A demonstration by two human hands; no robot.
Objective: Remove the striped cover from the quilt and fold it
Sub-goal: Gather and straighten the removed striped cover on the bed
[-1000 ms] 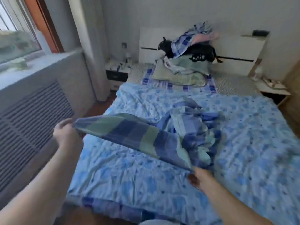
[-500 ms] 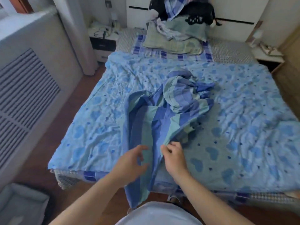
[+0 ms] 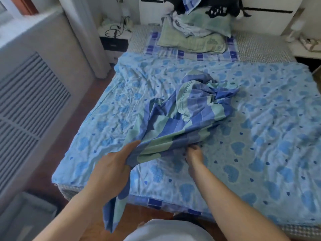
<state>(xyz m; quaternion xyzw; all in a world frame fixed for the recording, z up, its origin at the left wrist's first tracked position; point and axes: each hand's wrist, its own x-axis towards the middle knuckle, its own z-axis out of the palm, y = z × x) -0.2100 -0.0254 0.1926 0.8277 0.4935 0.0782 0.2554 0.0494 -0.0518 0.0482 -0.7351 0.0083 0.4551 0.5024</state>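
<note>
Far left: slatted radiator cover (image 3: 29,94) under the window ledge, partly cut off by the frame edge. Nightstand (image 3: 113,43) with tangled cables beyond it. Left hand (image 3: 111,164) grips the near edge of the striped cover (image 3: 187,115), fingers curled round the fabric; a tail of it hangs off the bed's foot. Rest of the cover lies bunched mid-bed on the blue heart-print quilt (image 3: 260,153). Right hand (image 3: 194,155) at the cover's lower edge, fingertips tucked under cloth, grip can't be told. Pillow pile (image 3: 194,37) at the headboard, top cropped.
</note>
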